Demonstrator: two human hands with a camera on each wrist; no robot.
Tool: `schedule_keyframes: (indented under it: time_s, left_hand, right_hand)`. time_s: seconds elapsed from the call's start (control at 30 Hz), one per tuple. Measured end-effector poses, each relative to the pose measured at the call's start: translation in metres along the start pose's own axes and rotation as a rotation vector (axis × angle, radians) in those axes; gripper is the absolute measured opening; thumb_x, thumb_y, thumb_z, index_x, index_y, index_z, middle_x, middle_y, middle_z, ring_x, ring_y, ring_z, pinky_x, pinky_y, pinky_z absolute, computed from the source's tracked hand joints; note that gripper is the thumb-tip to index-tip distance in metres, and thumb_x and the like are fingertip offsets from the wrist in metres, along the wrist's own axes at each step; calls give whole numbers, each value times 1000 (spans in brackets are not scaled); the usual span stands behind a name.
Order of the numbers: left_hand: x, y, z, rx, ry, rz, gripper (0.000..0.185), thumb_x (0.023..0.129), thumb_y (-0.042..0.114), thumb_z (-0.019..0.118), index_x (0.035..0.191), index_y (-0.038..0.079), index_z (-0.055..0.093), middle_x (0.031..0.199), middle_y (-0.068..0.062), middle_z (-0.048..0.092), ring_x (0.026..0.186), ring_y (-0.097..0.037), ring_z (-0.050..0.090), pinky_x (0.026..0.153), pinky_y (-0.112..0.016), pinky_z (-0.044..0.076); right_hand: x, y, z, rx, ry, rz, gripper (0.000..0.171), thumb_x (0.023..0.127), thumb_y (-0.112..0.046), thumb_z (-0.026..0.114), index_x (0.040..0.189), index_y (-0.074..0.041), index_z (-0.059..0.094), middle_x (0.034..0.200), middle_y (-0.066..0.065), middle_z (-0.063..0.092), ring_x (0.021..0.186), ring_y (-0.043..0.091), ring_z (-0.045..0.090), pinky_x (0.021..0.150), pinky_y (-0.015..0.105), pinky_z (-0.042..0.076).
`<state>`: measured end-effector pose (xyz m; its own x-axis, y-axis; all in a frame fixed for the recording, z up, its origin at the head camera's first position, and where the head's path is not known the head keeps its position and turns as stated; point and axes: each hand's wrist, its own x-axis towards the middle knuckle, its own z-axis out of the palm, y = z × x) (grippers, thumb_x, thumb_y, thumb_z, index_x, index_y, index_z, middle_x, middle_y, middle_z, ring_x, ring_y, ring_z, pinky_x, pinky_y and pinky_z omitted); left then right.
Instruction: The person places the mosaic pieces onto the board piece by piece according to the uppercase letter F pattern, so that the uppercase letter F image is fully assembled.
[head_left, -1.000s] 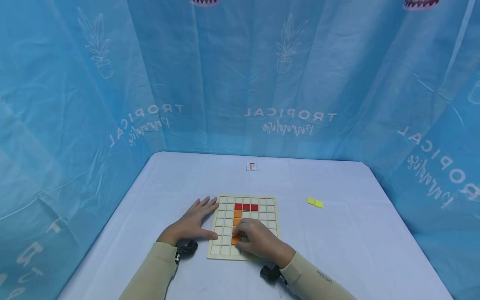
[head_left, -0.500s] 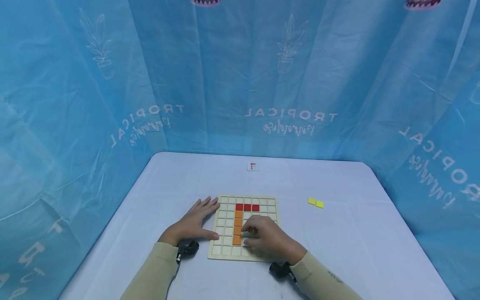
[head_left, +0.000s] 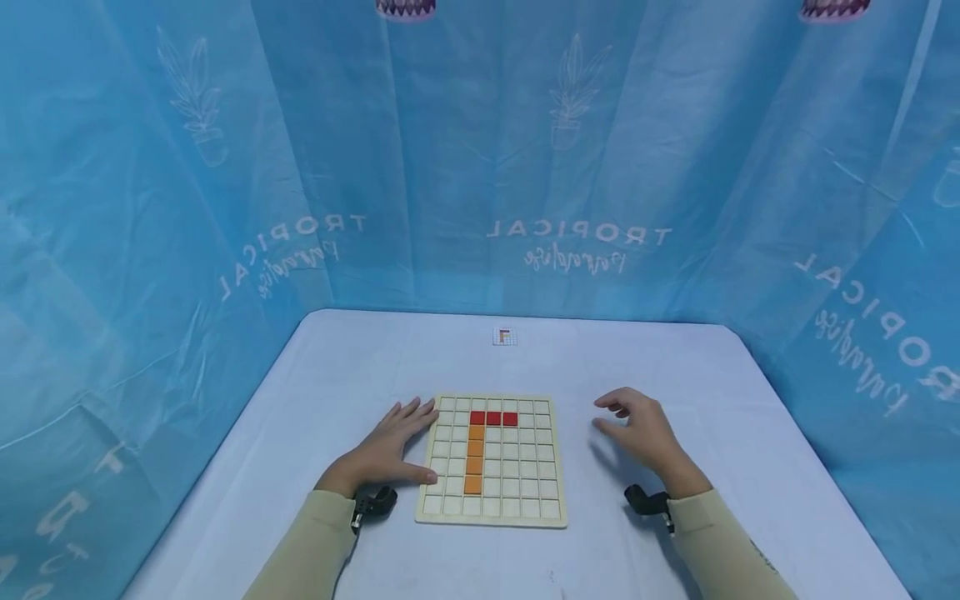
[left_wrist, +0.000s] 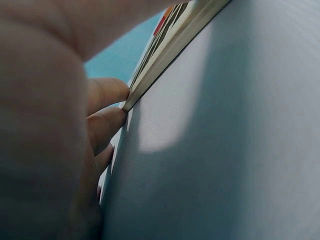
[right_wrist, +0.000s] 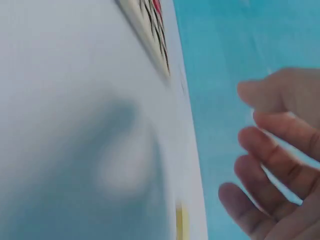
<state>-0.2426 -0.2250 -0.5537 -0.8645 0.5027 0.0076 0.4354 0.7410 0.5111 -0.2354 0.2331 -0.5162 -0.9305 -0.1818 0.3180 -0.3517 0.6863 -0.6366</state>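
left hand point(head_left: 382, 450): your fingers lie flat and open, touching the board point(head_left: 492, 462) edge.
right hand point(head_left: 645, 435): fingers loose, holding nothing, above the table point(head_left: 675, 367).
curtain point(head_left: 577, 237): mirrored "tropical".

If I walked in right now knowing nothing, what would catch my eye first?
Probably the wooden grid board at the middle of the table, with a row of red tiles above a column of orange tiles. The left hand rests flat against its left edge; the right hand hovers open to its right.

Even, soft overhead light with faint shadows; both wrist views blurred, head view bowed at edges.
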Motion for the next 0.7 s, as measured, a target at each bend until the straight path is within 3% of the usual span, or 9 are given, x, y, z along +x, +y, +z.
schedule_keyframes:
  time_s: [0.17,0.33,0.7]
  left_hand:
    - [0,0,0,-9,1,2,123,70,81,79,165,14,38,173,0,23,160,-27,7,127,-53,4]
    - [0,-1,1,5,7,12,123,71,80,79,165,12,38,173,-2,24,160,-29,8,127,-54,5]
    - [-1,-1,1,9,0,-1,123,71,82,78,165,13,37,173,-1,23,160,-28,7,127,-54,4]
  right_hand:
    - [-1,38,-28,-21,1,194,33,93,-12,83,123,-2,73,125,20,67,113,42,63,94,59,55]
    - [-1,66,-36,-10,-59,312,37,92,-13,83,126,-3,71,128,21,65,115,40,63,96,58,55]
    - [5,75,-31,-15,-81,296,29,93,-4,80,121,-1,72,125,22,67,115,41,63,100,58,53]
